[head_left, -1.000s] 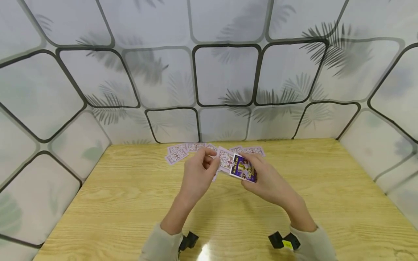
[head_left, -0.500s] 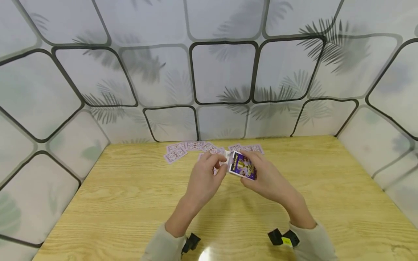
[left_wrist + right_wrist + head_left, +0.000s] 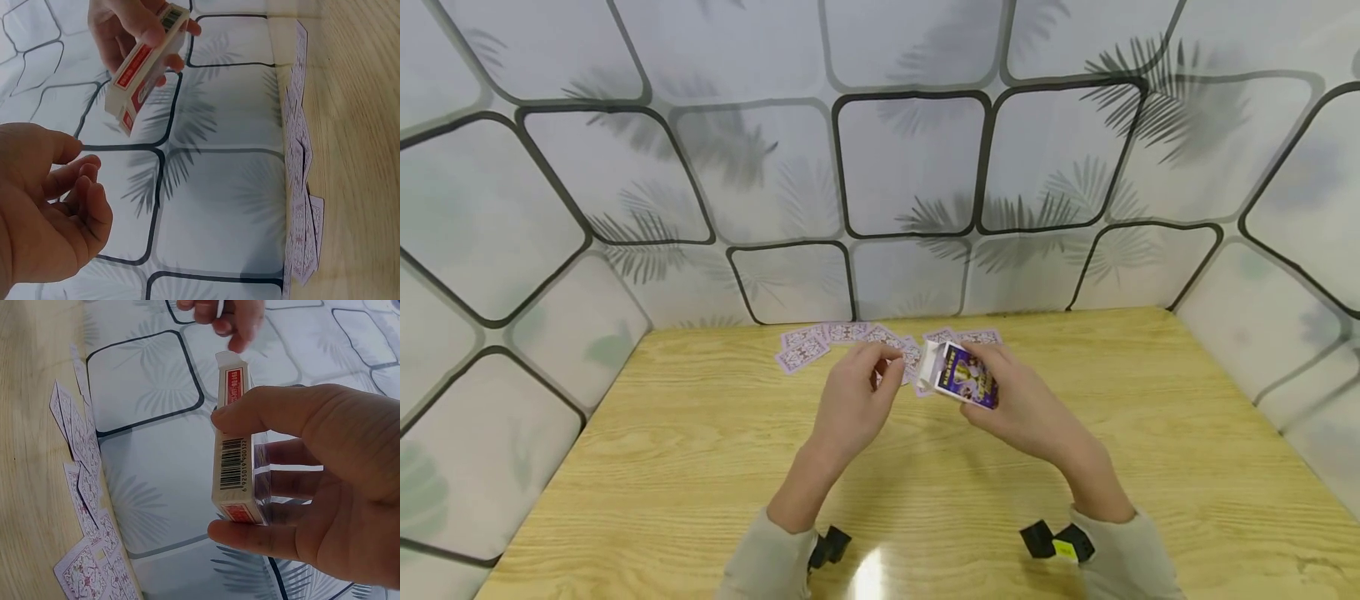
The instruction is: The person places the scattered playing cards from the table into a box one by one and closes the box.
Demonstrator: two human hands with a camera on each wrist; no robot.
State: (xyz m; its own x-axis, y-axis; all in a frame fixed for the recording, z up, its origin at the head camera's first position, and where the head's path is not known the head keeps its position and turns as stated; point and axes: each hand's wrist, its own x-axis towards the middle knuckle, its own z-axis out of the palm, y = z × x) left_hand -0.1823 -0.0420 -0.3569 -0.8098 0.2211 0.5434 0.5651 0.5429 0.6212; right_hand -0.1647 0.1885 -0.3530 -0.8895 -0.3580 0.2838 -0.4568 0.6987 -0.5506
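My right hand [image 3: 1026, 404] grips a small playing card box [image 3: 967, 377], purple with a gold trophy on its front. In the right wrist view, thumb and fingers clasp the box [image 3: 232, 465] along its narrow barcode side. The white end flap [image 3: 928, 363] sticks out toward my left hand [image 3: 857, 396]. That hand hovers just left of the flap, fingers loosely curled. In the left wrist view no thing shows between the thumb and fingers of my left hand [image 3: 50, 206], and the box [image 3: 147, 65] is apart from it. Both hands are raised above the table.
Patterned cards [image 3: 802, 354] lie face down in an uneven spread along the back of the wooden table [image 3: 700, 450], some overlapping. More cards [image 3: 979, 337] lie behind the box. A patterned fabric wall [image 3: 910, 167] rises at the back, with side walls left and right.
A card showing between the left hand and the box a second ago is no longer seen there. The left hand moved toward the box, then drew back left; the flap now shows.
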